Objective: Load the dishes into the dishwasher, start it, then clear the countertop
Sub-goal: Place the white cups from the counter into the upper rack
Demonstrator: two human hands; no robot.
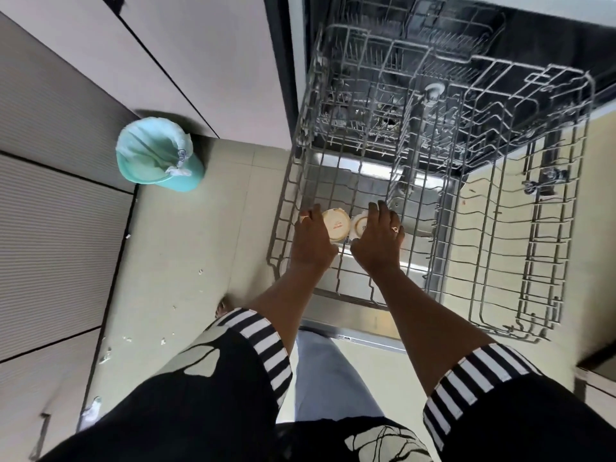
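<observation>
The dishwasher stands open with its lower wire rack [500, 248] pulled out over the lowered door. Two cream cups sit upside down side by side in the rack's near left corner. My left hand [311, 240] grips the larger cup [336, 225] from its left side. My right hand [380, 240] holds the smaller cup [360, 224] from its right side, fingers curled over it. The upper rack [433, 95] is partly drawn out above and looks bare of dishes.
A mint-green bin [160, 158] with a liner stands on the floor to the left, against pale cabinet doors [186, 55]. Crumbs and scraps lie on the tiled floor [173, 261]. The steel door's front edge [353, 335] is near my legs.
</observation>
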